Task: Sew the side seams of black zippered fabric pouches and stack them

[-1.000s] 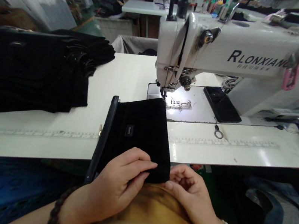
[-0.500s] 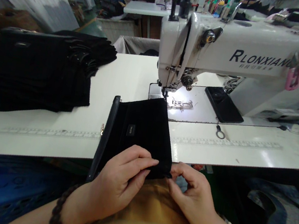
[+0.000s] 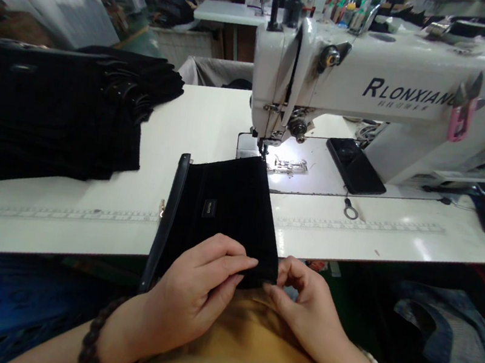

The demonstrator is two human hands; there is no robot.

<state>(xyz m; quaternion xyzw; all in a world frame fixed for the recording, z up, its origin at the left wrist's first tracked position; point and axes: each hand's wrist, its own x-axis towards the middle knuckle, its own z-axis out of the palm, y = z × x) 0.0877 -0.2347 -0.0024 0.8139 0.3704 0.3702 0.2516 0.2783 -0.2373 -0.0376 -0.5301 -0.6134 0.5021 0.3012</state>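
A black fabric bag piece (image 3: 235, 199) with a small label and a dark stiff strip along its left edge lies across the table's front edge. Its far corner sits at the needle of the sewing machine (image 3: 264, 142). My left hand (image 3: 202, 285) pinches the near edge of the bag piece between thumb and fingers. At the near right corner, my right hand (image 3: 306, 299) is closed on the fabric with thumb and forefinger. The fingertips partly hide that corner.
A pile of black fabric pieces (image 3: 51, 108) lies at the left. On the machine bed rests a black phone (image 3: 355, 165), with a metal ring (image 3: 351, 210) just in front. Pink-handled snippers (image 3: 464, 109) hang on the machine arm. A blue crate (image 3: 33, 308) stands below left.
The view has shifted slightly, so the table and machine appear a little further left. My right thumb has moved in closer on the bag piece's near corner. The left hand keeps its grip.
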